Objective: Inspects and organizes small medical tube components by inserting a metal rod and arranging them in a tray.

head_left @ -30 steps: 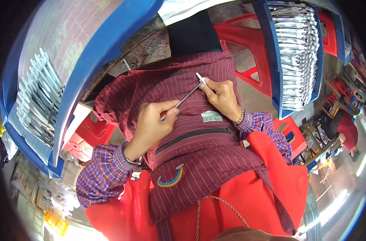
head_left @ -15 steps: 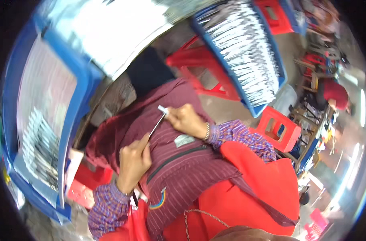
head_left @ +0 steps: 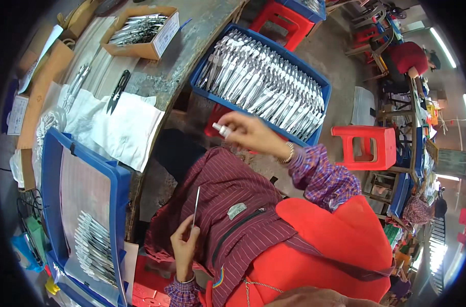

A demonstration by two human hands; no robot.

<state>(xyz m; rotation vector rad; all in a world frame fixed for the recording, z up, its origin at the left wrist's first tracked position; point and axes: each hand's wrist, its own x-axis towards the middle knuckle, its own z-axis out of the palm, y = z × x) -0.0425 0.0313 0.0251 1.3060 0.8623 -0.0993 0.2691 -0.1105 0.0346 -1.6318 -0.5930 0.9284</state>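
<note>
Left hand (head_left: 184, 245) pinching rod (head_left: 196, 203); right hand (head_left: 251, 134) gripping white cap (head_left: 222, 130), probably. I judge: fitting step, next align them.

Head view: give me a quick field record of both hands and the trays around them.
left hand: pinches a thin metal rod, upright over the lap
right hand: raised, holds a small white piece
blue tray, right: full of metal parts in rows
blue tray, left: partly filled with metal parts
workbench: cardboard box of parts, black snips on white cloth
</note>
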